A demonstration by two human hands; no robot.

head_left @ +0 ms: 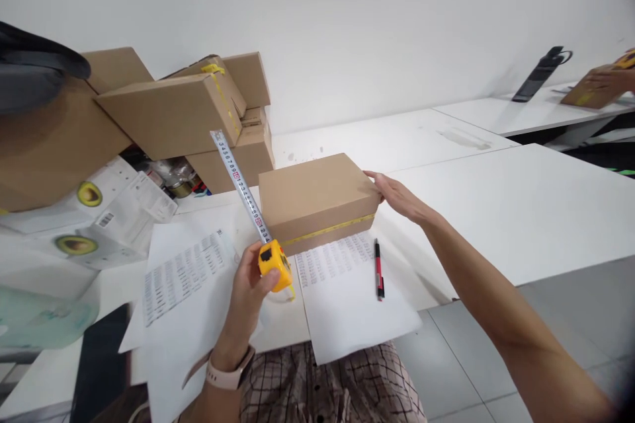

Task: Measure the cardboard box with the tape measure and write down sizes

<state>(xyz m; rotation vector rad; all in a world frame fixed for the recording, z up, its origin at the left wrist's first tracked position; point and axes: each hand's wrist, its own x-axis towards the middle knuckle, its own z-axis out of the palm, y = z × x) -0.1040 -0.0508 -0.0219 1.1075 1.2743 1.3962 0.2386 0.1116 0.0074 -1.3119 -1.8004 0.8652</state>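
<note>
My left hand (252,287) grips a yellow tape measure (276,266), its metal blade (241,184) pulled out and slanting up to the left. The blade passes beside the left end of a closed cardboard box (317,195) that has yellow tape along its front side. At the box's right end, my right hand (397,195) rests with its fingers stretched against the cardboard. The box stands on the white table, over the top of a printed sheet (357,310). A red and black pen (380,269) lies on that sheet.
More printed sheets (183,264) lie at left, near white boxes with avocado pictures (106,218). Larger cardboard boxes (169,106) are stacked behind. A dark bottle (538,76) stands at far right, where another person's hand (610,79) touches a small carton (585,94).
</note>
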